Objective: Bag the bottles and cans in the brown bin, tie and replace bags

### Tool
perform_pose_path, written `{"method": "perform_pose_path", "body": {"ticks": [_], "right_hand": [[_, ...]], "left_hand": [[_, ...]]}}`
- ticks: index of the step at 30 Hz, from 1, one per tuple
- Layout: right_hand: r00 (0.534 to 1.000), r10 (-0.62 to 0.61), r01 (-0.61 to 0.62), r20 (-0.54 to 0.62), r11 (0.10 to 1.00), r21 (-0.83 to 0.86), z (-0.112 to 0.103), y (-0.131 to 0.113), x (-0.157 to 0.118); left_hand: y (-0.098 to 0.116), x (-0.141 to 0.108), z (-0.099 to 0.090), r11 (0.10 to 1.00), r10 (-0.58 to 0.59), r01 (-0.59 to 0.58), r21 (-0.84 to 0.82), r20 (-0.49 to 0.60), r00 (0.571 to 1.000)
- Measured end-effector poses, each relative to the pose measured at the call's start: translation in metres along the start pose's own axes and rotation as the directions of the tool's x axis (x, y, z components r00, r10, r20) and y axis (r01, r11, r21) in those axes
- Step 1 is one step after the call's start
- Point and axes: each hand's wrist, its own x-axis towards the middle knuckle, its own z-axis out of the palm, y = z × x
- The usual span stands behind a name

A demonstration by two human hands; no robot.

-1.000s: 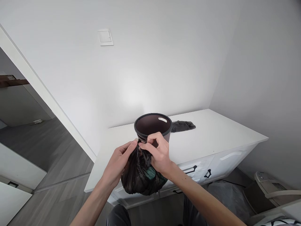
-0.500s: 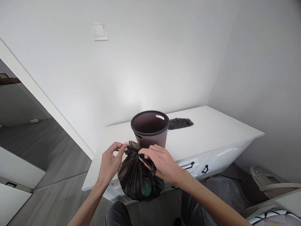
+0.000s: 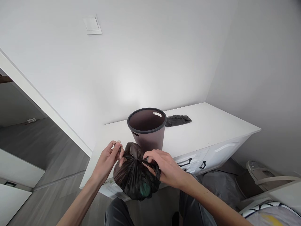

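A full black plastic bag, gathered at its neck, hangs in front of the cabinet's front edge, with something green showing through. My left hand pinches a twisted strand of the bag on the left side of the neck. On the other side, my right hand is closed on the bag's other strand. Between the hands a puffed tuft stands up above the neck. Just behind the bag, a purple-brown bin with a dark rim stands upright, its visible inside bare.
A folded black bag lies on the white cabinet top, right of the bin. A wall switch is at upper left. Below right are a clear plastic bag and a grey-beige appliance. My knees are under the bag.
My hands have drawn slightly apart, pulling the strands sideways. The tuft above the neck now stands up rounder. The whole view has shifted a little.
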Motion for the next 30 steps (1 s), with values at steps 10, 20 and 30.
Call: {"method": "perform_pose_path", "body": {"ticks": [10,20,30], "right_hand": [[0.913,0.333,-0.378,0.237,0.908,0.181,-0.017,0.004,-0.031],[0.840,0.330,-0.355,0.430,0.935,-0.024,0.013,-0.004,0.026],[0.903,0.355,-0.366,0.241,0.931,0.002,-0.043,-0.051,-0.013]], "left_hand": [[-0.016,0.005,-0.015,0.992,0.042,-0.054,-0.114,-0.102,0.994],[0.043,-0.028,0.042,0.971,0.229,-0.237,0.029,0.163,0.960],[0.041,-0.050,0.037,0.959,0.267,-0.254,-0.128,0.100,0.959]]}}
